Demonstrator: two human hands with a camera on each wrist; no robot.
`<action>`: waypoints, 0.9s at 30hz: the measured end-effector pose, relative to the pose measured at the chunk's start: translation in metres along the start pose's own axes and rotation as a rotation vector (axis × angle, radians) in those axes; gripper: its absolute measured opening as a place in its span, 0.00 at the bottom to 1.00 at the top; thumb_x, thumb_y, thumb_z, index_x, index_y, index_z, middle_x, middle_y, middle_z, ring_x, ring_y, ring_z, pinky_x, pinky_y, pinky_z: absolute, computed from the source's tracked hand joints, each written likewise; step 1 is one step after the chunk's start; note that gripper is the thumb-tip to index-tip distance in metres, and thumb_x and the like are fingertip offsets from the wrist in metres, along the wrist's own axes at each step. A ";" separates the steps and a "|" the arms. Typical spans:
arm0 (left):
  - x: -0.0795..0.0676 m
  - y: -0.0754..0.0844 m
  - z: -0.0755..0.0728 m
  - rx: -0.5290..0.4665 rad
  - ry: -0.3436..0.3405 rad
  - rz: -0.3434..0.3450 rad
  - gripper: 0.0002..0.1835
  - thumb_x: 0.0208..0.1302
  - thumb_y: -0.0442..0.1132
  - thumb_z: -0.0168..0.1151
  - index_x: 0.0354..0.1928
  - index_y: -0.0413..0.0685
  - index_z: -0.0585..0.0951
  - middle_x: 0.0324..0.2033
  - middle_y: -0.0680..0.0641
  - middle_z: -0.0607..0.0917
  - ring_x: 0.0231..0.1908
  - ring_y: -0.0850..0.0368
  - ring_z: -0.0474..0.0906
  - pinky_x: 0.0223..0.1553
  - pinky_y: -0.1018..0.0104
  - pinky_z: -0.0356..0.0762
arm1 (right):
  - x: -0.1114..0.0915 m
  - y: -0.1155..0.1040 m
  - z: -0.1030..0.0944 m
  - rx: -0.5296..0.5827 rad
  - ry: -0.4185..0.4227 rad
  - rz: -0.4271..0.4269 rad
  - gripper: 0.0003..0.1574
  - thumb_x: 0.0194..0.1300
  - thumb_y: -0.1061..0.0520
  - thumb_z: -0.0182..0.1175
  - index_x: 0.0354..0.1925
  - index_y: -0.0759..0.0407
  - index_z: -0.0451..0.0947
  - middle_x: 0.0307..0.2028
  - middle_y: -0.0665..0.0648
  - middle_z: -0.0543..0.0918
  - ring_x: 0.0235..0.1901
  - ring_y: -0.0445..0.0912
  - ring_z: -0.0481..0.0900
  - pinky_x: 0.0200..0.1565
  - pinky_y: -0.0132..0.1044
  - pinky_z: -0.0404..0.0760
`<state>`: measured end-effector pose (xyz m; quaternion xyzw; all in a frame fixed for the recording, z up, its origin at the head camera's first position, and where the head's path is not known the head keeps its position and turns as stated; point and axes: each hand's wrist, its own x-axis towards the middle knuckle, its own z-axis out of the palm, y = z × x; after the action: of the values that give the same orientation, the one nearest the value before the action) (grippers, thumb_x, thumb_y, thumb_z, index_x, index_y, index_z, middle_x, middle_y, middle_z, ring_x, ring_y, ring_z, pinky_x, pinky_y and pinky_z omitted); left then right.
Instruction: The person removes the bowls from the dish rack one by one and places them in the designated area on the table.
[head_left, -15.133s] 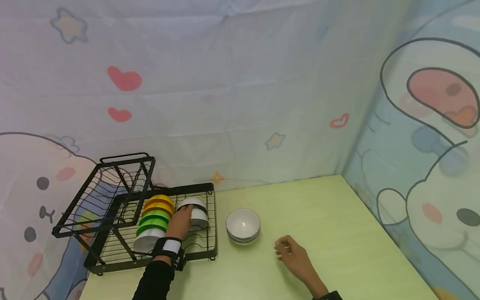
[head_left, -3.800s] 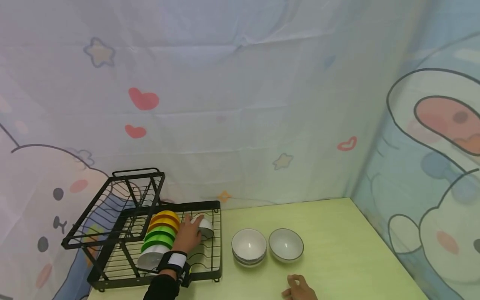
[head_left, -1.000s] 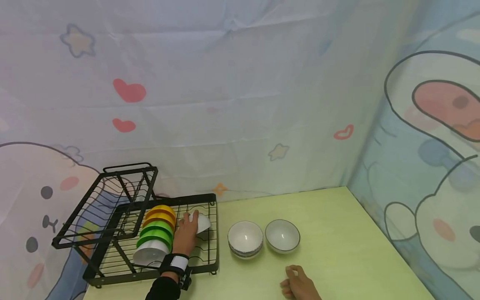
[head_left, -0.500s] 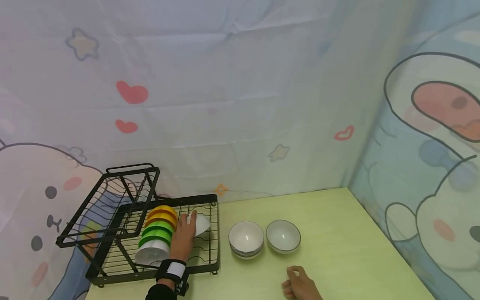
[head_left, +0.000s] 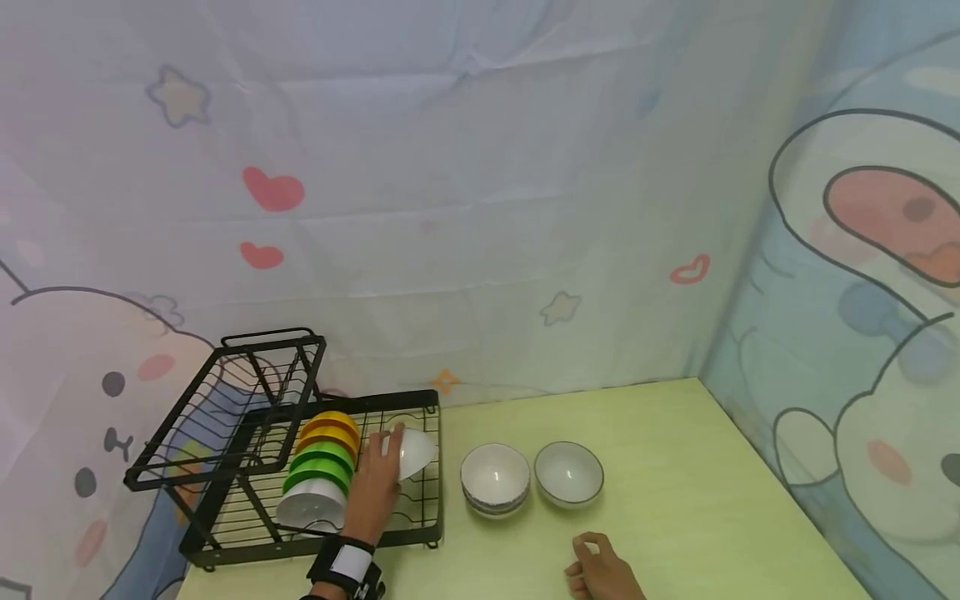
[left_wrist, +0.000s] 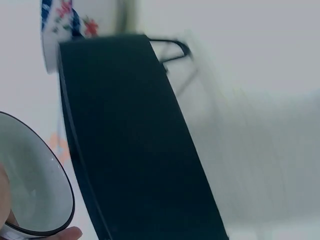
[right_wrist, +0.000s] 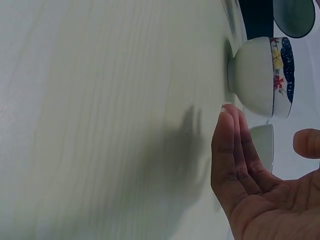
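Observation:
My left hand [head_left: 380, 471] grips a white bowl [head_left: 417, 452] by its side, over the right part of the black dish rack [head_left: 420, 537]. In the left wrist view, the thumb lies inside this dark-rimmed bowl [left_wrist: 37, 175] and a fingertip shows outside under the rim. To the right, on the table, a stack of white bowls [head_left: 495, 479] stands next to a single white bowl [head_left: 568, 475]. My right hand [head_left: 602, 573] hovers over the table in front of the single bowl, relaxed and holding nothing. The right wrist view shows a floral-banded bowl [right_wrist: 255, 75] beyond its fingers.
Yellow bowls [head_left: 327, 435], green bowls [head_left: 318, 473] and a white bowl [head_left: 311, 504] stand in a row in the rack, left of my left hand. The rack's raised upper tier [head_left: 225, 483] overhangs its left side. A printed cloth [head_left: 480, 250] hangs behind the table.
Over the last half second my left hand shifts the bowl slightly right. Earlier, two white bowls stood in the rack's right part; a single bowl has since appeared beside the stack. The right hand stays nearly still.

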<state>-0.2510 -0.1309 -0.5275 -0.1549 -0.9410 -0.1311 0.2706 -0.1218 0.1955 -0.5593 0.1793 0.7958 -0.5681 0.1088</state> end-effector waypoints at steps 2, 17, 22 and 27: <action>-0.002 0.004 -0.003 -0.039 0.003 -0.015 0.55 0.34 0.19 0.79 0.69 0.47 0.65 0.55 0.34 0.74 0.46 0.38 0.81 0.34 0.50 0.86 | 0.000 -0.001 0.001 -0.002 -0.007 -0.010 0.34 0.75 0.42 0.45 0.61 0.69 0.64 0.30 0.55 0.86 0.25 0.42 0.81 0.32 0.35 0.81; -0.026 0.050 -0.020 -0.260 0.020 -0.138 0.61 0.26 0.12 0.76 0.70 0.53 0.66 0.55 0.39 0.75 0.47 0.38 0.84 0.43 0.46 0.85 | -0.002 -0.005 0.010 -0.006 -0.045 -0.085 0.37 0.74 0.39 0.48 0.62 0.70 0.64 0.33 0.56 0.87 0.28 0.43 0.83 0.33 0.36 0.82; -0.033 0.068 -0.026 -0.375 0.007 -0.170 0.60 0.29 0.10 0.72 0.70 0.52 0.66 0.54 0.42 0.75 0.48 0.39 0.83 0.44 0.47 0.85 | -0.001 -0.005 0.011 -0.034 -0.049 -0.115 0.38 0.76 0.39 0.47 0.62 0.71 0.64 0.35 0.57 0.87 0.30 0.44 0.84 0.33 0.37 0.83; -0.039 0.086 -0.028 -0.468 0.002 -0.219 0.57 0.32 0.08 0.66 0.69 0.53 0.67 0.54 0.43 0.75 0.50 0.39 0.82 0.44 0.47 0.85 | -0.004 -0.010 0.010 -0.053 -0.045 -0.116 0.39 0.75 0.39 0.49 0.63 0.71 0.64 0.39 0.60 0.86 0.33 0.45 0.84 0.35 0.38 0.83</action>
<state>-0.1749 -0.0696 -0.5116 -0.1105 -0.8959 -0.3741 0.2127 -0.1227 0.1825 -0.5520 0.1171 0.8170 -0.5560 0.0984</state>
